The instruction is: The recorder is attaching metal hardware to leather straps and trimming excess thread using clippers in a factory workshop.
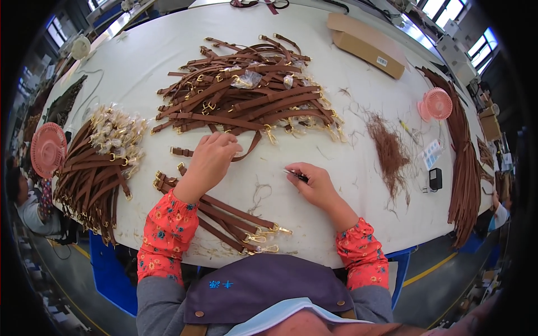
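Left hand (208,159) lies palm down on the bench (358,185), fingers curled over a brown strap (246,150) at the near edge of the big strap heap (246,92); the strap curves out from under the fingertips to the right and runs up into the heap. Whether the grip is pinching the strap or only pressing on it cannot be told, as the fingers hide the contact. Right hand (315,182) rests on the bench just right of the left hand, the two apart, its grip closed on a small dark tool (297,176) whose tip points left toward the strap without touching it. A short row of straps with gold clasps (224,215) lies under and beside the left forearm. A wrapped bundle of straps (98,168) sits well to the left. Loose brown thread trimmings (389,151) lie to the right, with a pink fan (436,104) beyond them.
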The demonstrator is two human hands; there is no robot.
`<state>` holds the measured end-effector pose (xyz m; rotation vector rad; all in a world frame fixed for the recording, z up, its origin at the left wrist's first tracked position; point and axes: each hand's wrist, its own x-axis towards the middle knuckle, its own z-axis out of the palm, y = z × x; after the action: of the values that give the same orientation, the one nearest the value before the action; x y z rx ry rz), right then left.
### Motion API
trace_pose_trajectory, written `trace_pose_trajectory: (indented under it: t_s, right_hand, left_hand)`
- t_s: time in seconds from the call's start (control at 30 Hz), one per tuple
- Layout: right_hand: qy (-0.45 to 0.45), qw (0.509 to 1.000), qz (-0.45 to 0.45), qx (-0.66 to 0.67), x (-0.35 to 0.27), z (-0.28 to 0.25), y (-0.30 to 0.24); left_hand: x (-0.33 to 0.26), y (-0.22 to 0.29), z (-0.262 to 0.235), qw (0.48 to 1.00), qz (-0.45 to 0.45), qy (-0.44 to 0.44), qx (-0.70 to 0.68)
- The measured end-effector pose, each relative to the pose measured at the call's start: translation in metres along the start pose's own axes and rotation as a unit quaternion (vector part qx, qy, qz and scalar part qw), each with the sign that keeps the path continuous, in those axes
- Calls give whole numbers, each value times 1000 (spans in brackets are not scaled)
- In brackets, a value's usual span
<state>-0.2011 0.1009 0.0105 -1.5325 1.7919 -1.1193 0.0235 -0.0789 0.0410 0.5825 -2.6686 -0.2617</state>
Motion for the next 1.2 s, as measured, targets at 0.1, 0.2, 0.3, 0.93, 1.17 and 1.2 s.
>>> trace_pose_trajectory:
  t_s: [0.1,0.2,0.3,0.93,1.17,1.2]
  right_hand:
    - [-5,1000,7,-8,1,4,2]
    - [4,1000,-8,-7,-2,8,8]
    - [13,1000,-11,13,-3,7,10]
    - [24,993,116,-19,37,-8,18]
    - [-31,981,142,-127,72,-3,21]
    - [-33,981,141,-130,75,-3,18]
  left_hand:
    - [28,-2,29,995,25,95,-7]
    - [39,-3,50,996,14,91,23]
    - [44,-6,51,999,-14,28,7]
    - [-9,57,56,993,-5,9,-117]
    - [-12,54,60,998,41,17,-49]
    - [-12,53,61,997,54,23,-42]
